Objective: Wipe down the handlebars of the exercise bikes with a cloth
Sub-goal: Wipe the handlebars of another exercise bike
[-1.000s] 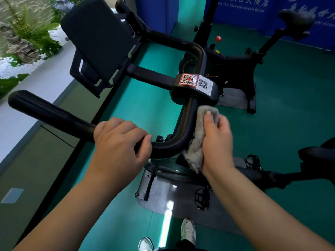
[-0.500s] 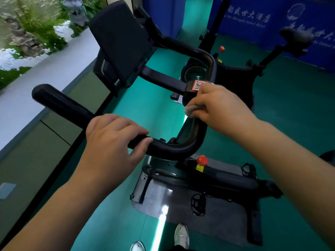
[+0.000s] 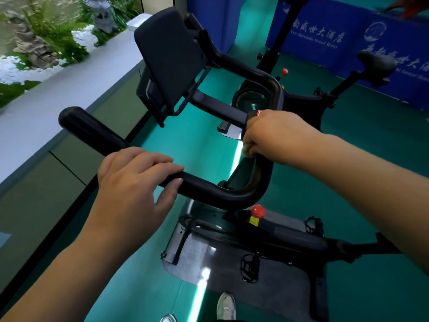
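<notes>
A black looped handlebar (image 3: 222,194) of an exercise bike fills the middle of the head view. My left hand (image 3: 137,180) grips its near left bar, fingers curled over the top. My right hand (image 3: 271,135) is wrapped round the handlebar's centre clamp, covering its QR label; only a red corner shows. A small bit of the grey cloth (image 3: 246,152) peeks out under my right fingers; the rest is hidden in my fist.
A black tablet holder (image 3: 171,56) stands at the front of the bars. A red resistance knob (image 3: 257,210) sits on the frame below. A second bike (image 3: 301,98) stands behind. Blue banners line the back wall, a window ledge runs at left, and my shoes (image 3: 226,306) show below.
My right hand slid with the cloth from the near right curve of the bar up onto the centre clamp, covering the label. My left hand kept its grip.
</notes>
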### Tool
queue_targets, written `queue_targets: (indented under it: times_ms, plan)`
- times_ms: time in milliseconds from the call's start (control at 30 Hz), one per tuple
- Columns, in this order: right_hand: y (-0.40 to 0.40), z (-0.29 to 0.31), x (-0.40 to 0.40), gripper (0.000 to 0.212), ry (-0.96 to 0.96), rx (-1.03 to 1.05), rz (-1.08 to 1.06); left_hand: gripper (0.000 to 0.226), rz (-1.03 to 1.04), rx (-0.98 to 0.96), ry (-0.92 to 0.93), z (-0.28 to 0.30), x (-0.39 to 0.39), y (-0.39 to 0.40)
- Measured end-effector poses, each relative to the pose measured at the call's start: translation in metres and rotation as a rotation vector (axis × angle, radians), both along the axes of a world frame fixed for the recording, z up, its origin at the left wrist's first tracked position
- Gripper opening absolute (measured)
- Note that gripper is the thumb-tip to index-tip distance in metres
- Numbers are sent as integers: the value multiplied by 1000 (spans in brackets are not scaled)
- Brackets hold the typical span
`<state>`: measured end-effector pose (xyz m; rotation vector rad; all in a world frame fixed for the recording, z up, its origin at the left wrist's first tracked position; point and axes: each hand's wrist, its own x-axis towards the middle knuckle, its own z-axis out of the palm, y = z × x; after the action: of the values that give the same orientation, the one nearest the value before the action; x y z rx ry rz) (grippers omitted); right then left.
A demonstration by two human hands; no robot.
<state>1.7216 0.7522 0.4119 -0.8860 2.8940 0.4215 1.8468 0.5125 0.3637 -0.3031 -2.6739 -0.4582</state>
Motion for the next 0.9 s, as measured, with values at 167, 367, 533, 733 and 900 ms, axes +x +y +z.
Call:
queue_targets:
  times_ms: [167, 367, 533, 733, 900]
  plan:
    - [-18, 8, 23, 19, -399, -17, -57, 24, 1, 4, 5, 0, 2, -3]
    - [-21, 18, 19, 23, -334, 40, -140, 25, -8, 4, -4, 1, 5, -10]
    - [-35, 7, 38, 25, -384, 28, -185, 22, 35, 19, 60, 4, 8, -20]
    - [-50, 1, 49, 47, -448, -170, -304, 20, 112, 46, 141, 16, 11, -35]
    - [-66, -1, 48, 53, -530, -363, -366, 21, 107, 41, 150, 18, 9, -40]
